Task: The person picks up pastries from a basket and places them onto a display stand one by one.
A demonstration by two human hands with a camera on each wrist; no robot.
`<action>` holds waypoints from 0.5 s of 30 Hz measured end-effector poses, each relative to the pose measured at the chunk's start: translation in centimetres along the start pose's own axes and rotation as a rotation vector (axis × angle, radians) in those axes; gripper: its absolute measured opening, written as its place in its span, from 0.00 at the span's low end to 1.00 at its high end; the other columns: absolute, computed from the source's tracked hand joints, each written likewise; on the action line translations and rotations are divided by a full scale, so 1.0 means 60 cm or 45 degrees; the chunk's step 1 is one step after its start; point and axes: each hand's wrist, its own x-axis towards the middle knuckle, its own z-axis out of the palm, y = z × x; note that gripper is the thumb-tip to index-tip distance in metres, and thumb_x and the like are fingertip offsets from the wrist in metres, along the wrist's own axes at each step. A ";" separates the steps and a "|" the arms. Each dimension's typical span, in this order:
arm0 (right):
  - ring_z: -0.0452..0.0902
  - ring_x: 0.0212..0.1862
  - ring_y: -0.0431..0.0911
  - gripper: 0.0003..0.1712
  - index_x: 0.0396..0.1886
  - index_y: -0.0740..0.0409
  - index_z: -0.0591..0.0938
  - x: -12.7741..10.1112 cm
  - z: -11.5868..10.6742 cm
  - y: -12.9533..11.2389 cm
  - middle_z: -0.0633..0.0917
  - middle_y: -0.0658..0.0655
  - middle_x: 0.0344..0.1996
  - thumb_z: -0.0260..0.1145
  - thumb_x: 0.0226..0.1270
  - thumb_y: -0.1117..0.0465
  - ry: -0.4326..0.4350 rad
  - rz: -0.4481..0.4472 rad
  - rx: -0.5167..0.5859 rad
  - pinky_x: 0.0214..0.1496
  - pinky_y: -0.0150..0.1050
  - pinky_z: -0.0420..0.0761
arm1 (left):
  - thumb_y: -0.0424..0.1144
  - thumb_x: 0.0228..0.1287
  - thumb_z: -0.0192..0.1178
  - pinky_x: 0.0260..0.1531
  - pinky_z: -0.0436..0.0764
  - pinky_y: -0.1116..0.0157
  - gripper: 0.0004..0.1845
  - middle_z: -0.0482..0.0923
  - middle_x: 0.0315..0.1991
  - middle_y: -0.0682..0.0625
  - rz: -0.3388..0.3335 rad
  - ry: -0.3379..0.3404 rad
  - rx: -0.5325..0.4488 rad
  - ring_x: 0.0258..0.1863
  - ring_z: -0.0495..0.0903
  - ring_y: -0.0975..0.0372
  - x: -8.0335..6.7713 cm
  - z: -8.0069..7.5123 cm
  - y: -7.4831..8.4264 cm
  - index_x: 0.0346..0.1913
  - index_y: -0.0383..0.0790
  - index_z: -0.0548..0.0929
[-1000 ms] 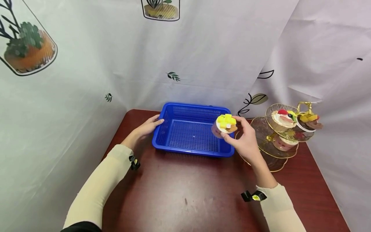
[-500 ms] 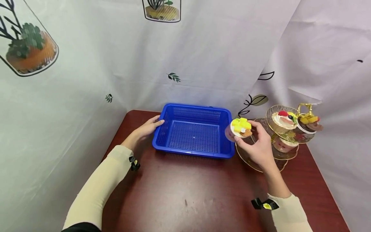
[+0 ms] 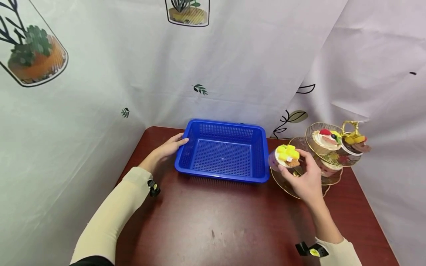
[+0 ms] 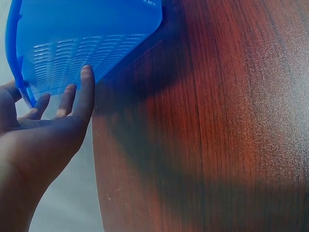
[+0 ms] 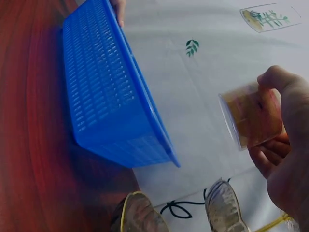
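My right hand (image 3: 304, 177) grips a small clear dessert cup (image 3: 285, 157) topped with yellow cubes, held in the air over the left edge of the tiered glass stand (image 3: 299, 183). In the right wrist view the cup (image 5: 251, 116) sits between thumb and fingers. My left hand (image 3: 169, 146) rests with straight fingers against the left wall of the blue plastic basket (image 3: 223, 175); the left wrist view shows those fingers (image 4: 82, 92) beside the basket wall (image 4: 91, 43). Nothing lies in the basket.
The gold-rimmed tiered stand carries other desserts: a cream one with a red berry (image 3: 326, 135), a fruit one (image 3: 354, 142) and one lower down (image 3: 327, 168). The brown table (image 3: 216, 221) is backed by white printed curtains (image 3: 233, 66) close on all sides.
My right hand has carried the dessert cup rightward and down, from over the basket's right rim to above the stand's lower plate. The left hand and basket have stayed still.
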 end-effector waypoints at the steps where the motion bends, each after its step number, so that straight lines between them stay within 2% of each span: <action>1: 0.76 0.50 0.30 0.37 0.62 0.77 0.77 -0.004 -0.002 0.002 0.84 0.69 0.53 0.80 0.50 0.78 0.017 0.002 -0.007 0.54 0.19 0.73 | 0.50 0.86 0.51 0.69 0.73 0.43 0.35 0.69 0.74 0.37 0.001 -0.001 0.000 0.69 0.74 0.43 0.000 0.001 0.001 0.85 0.43 0.54; 5: 0.76 0.50 0.30 0.39 0.62 0.76 0.77 -0.016 -0.010 0.030 0.84 0.67 0.51 0.81 0.47 0.78 0.081 0.028 -0.032 0.54 0.20 0.72 | 0.50 0.86 0.51 0.69 0.73 0.43 0.34 0.70 0.74 0.38 -0.001 0.001 -0.007 0.70 0.74 0.43 -0.001 0.001 0.002 0.84 0.43 0.55; 9: 0.75 0.51 0.31 0.41 0.64 0.73 0.78 -0.023 -0.017 0.061 0.84 0.60 0.51 0.83 0.45 0.77 0.128 0.055 -0.065 0.55 0.22 0.71 | 0.50 0.86 0.51 0.70 0.72 0.43 0.35 0.69 0.74 0.37 -0.004 0.002 0.002 0.70 0.73 0.43 -0.001 0.000 0.002 0.85 0.43 0.54; 12: 0.76 0.51 0.32 0.41 0.63 0.73 0.79 -0.026 -0.022 0.059 0.84 0.53 0.51 0.83 0.45 0.76 0.159 0.049 -0.062 0.55 0.22 0.71 | 0.50 0.86 0.51 0.71 0.71 0.42 0.35 0.68 0.75 0.37 -0.010 0.004 0.008 0.71 0.72 0.42 -0.001 -0.001 0.002 0.85 0.43 0.54; 15: 0.76 0.51 0.32 0.40 0.62 0.75 0.79 -0.029 -0.026 0.040 0.83 0.49 0.50 0.82 0.45 0.77 0.191 0.029 -0.037 0.55 0.22 0.71 | 0.51 0.86 0.51 0.71 0.70 0.42 0.35 0.67 0.76 0.37 -0.019 0.003 0.002 0.72 0.71 0.42 -0.001 0.000 0.003 0.85 0.43 0.54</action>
